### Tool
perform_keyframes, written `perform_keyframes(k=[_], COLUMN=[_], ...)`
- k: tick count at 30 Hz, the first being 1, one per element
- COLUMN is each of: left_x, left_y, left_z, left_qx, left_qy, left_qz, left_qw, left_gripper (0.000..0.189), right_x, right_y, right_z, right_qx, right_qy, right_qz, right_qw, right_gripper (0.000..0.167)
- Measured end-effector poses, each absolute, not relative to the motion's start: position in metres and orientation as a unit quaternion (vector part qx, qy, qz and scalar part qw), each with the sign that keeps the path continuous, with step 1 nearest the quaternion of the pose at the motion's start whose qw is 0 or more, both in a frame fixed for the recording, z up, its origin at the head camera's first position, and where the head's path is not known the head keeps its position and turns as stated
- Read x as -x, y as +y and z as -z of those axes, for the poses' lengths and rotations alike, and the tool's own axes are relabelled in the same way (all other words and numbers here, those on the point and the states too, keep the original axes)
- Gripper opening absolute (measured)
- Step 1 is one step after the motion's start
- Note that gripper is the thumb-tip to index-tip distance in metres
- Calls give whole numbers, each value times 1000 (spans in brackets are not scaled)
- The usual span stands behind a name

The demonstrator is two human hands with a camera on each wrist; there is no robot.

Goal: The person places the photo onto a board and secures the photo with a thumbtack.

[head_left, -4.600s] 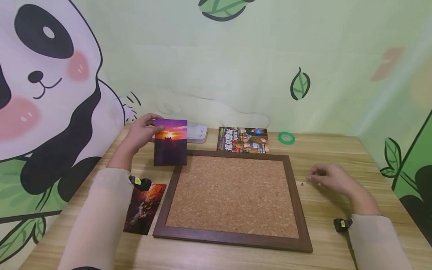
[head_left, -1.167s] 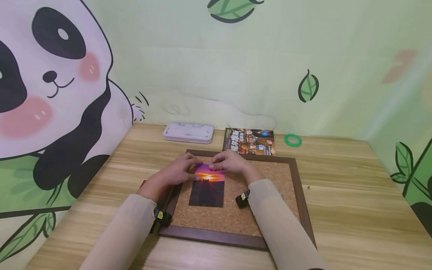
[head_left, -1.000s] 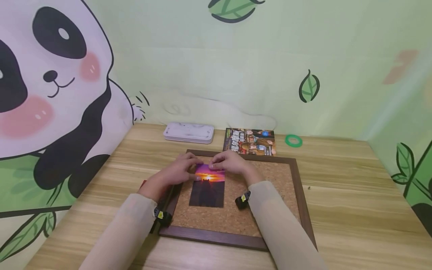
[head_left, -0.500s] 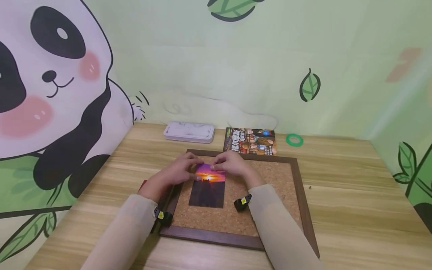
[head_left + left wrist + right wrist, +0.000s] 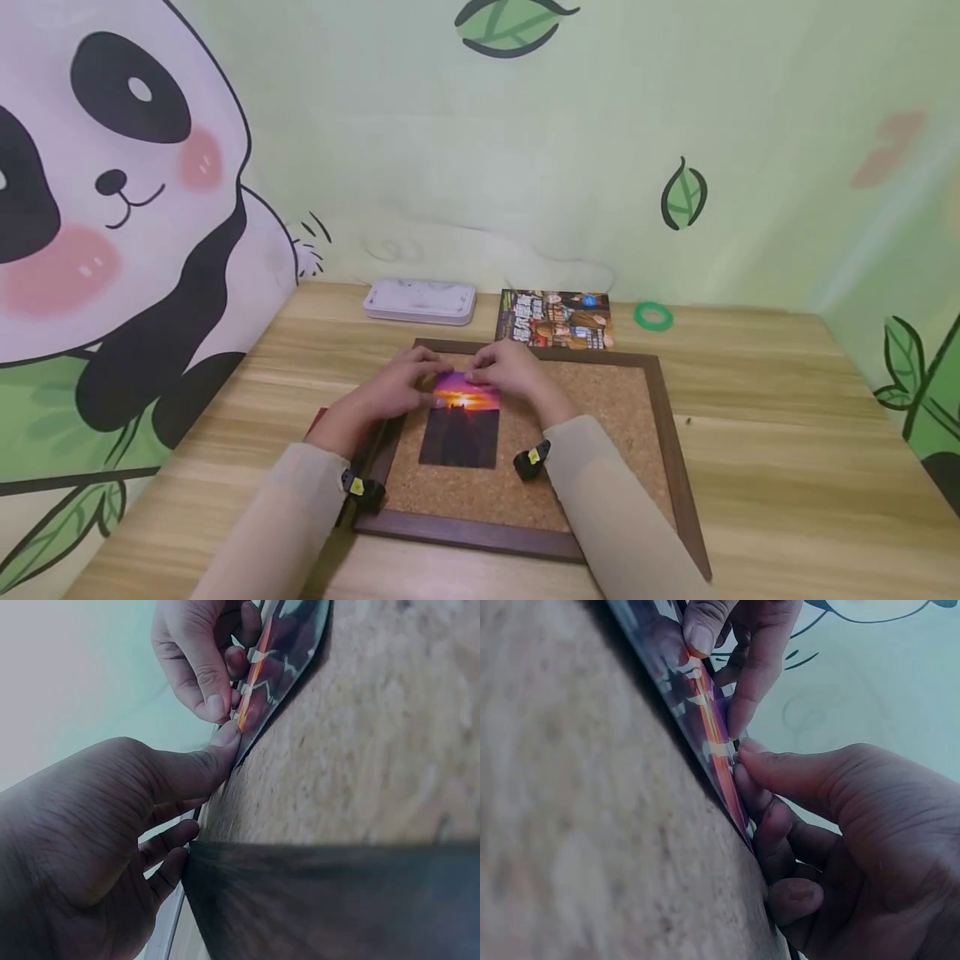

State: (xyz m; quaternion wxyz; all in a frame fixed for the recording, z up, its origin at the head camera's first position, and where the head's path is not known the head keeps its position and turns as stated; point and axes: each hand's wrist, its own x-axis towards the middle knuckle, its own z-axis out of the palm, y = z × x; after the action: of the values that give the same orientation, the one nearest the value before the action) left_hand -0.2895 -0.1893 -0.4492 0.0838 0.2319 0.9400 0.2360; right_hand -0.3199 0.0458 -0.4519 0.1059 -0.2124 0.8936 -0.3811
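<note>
A sunset photo card (image 5: 460,433), purple and orange above and dark below, lies on the left half of a cork board (image 5: 600,433) with a brown wooden frame. My left hand (image 5: 395,383) rests at the card's upper left, its thumb pressing on the picture and a finger reaching to the top edge. At the middle of that edge, my right hand (image 5: 510,369) pinches a small pin (image 5: 737,754) between thumb and forefinger. The fingertips mostly hide the pin. In the left wrist view, both thumbs meet close together over the card.
A white tin case (image 5: 420,302), a printed comic-style card (image 5: 557,319) and a green tape roll (image 5: 653,316) lie behind the board. Another picture (image 5: 318,415) shows its red corner under my left wrist. Right of the board lies a tiny dark thing (image 5: 687,421).
Since the oldest frame, my left hand has brought the sunset card down onto the cork. My right hand has come from the table at right to its top edge. Over the last second, both hands stay nearly still.
</note>
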Motion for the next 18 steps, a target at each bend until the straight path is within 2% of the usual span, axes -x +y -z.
perform_keyframes(k=[10, 18], left_x=[287, 286], left_y=[-190, -189], left_z=[451, 450], left_qx=[-228, -230], left_qy=[941, 940], left_qz=[-236, -238], left_qw=[83, 77], left_gripper=[58, 57], right_x=[320, 320], right_y=[48, 47], right_z=[453, 453], right_qx=[220, 225], right_qy=[875, 881], right_qz=[408, 391], right_qw=[138, 140], right_gripper=[14, 13])
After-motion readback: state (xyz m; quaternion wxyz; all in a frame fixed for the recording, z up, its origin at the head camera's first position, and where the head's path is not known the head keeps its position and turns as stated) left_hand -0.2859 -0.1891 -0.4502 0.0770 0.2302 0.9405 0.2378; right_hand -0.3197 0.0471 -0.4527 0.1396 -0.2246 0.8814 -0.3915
